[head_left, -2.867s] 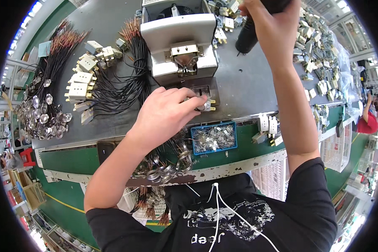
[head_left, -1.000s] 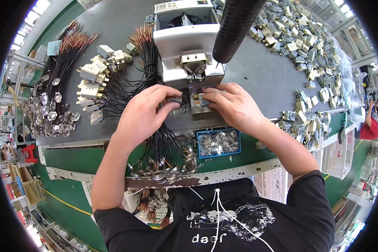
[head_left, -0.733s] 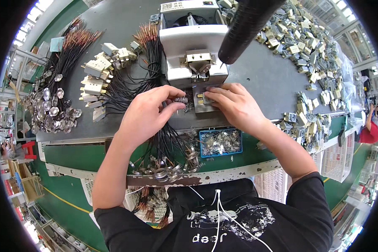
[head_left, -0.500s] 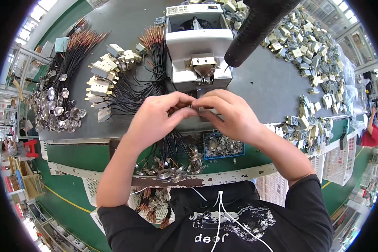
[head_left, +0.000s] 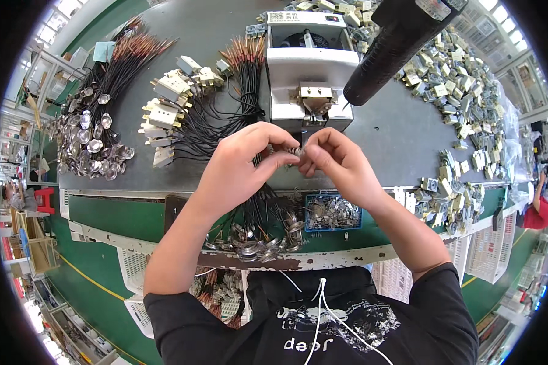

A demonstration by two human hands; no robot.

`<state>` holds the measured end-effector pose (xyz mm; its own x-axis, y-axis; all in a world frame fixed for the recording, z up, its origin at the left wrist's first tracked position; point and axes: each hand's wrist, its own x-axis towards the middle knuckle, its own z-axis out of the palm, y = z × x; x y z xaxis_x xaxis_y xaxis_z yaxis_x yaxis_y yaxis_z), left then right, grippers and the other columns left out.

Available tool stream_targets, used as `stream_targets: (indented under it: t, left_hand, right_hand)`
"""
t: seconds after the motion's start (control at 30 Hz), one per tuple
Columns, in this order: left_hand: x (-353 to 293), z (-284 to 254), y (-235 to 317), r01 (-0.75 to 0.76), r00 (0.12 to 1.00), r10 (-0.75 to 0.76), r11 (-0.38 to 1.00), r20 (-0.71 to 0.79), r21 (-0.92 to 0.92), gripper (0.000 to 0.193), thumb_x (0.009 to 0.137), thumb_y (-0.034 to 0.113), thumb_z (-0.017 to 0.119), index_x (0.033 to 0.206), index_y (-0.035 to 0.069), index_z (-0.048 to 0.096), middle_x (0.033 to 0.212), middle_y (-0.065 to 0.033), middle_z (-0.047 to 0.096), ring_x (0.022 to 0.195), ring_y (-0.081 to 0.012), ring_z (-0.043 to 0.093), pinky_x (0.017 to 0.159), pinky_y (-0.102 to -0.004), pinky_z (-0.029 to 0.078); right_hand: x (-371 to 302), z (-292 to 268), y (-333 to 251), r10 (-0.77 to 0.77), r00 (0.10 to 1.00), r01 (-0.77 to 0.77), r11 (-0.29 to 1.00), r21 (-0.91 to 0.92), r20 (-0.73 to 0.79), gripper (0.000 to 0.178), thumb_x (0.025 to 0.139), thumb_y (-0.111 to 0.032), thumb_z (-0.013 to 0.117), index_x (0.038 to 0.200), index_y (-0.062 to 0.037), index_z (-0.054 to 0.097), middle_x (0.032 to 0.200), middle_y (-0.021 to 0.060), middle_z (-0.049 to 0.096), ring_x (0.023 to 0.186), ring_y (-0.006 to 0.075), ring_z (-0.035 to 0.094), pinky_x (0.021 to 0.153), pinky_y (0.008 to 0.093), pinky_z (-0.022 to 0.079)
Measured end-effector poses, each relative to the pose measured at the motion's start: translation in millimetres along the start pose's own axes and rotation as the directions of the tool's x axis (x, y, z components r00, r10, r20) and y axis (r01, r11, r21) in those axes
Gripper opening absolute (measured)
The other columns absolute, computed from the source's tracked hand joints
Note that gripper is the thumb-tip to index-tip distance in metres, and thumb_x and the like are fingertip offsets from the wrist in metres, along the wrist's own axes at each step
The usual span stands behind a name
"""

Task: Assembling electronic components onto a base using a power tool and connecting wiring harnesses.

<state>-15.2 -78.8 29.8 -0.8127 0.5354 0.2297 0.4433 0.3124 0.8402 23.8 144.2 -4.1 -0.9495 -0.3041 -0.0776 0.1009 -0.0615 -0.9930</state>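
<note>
My left hand (head_left: 246,158) pinches a small shiny metal part (head_left: 295,152) between thumb and fingertips, in front of the bench machine. Close beside it, my right hand (head_left: 341,163) is closed, fingertips curled against the thumb at the part's right side; what it holds, if anything, is too small to name. Below my left hand, black wires with round metal caps (head_left: 249,246) hang at the table's front edge. A blue tray (head_left: 307,229) of small metal pieces sits just below my hands.
The silver machine (head_left: 313,64) stands ahead, with a black cylinder (head_left: 389,55) slanting over its right side. Wire bundles with copper-coloured ends (head_left: 246,52) and cream-and-grey blocks (head_left: 164,114) lie left. Many similar blocks (head_left: 450,85) are heaped right; capped wires (head_left: 91,143) lie far left.
My fingertips have parted slightly, and the shiny metal part now shows between them. The bench and machine appear shifted to the right in the view.
</note>
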Motion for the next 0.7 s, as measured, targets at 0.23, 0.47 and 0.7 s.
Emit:
stream_targets:
  t: [0.23,0.47,0.7]
  left_hand:
    - [-2,2,-7,-0.112,0.991,0.115,0.992,-0.066,0.055,0.018,0.087,0.003,0.077,0.104,0.002,0.072,0.096,-0.0077,0.07,0.08,-0.0202,0.068,0.072,-0.0304,0.055]
    - [-2,4,-4,0.016,0.996,-0.017,1.0,-0.089,-0.011,0.019,0.092,0.004,0.073,0.111,0.003,0.071,0.098,-0.0077,0.07,0.082,-0.0153,0.067,0.071,-0.029,0.054]
    - [-3,3,0,-0.033,0.995,0.035,0.999,-0.09,0.027,0.021,0.092,0.0,0.071,0.112,0.006,0.072,0.098,-0.0064,0.068,0.085,-0.0141,0.066,0.075,-0.0298,0.053]
  right_hand:
    - [-3,2,-15,0.218,0.972,-0.233,0.827,0.512,0.091,0.018,0.105,-0.01,0.052,0.122,-0.0029,0.052,0.114,0.012,0.064,0.092,0.0176,0.065,0.08,0.0304,0.054]
    - [0,2,-2,0.138,0.989,-0.146,0.957,0.252,0.05,0.041,0.1,0.004,0.049,0.141,-0.0024,0.047,0.123,0.0118,0.061,0.087,0.0115,0.058,0.076,0.0289,0.053]
    - [-3,5,-15,0.119,0.993,-0.119,0.96,0.252,0.016,0.052,0.108,-0.011,0.054,0.156,-0.0019,0.037,0.129,0.0163,0.065,0.113,0.019,0.067,0.093,0.0331,0.058]
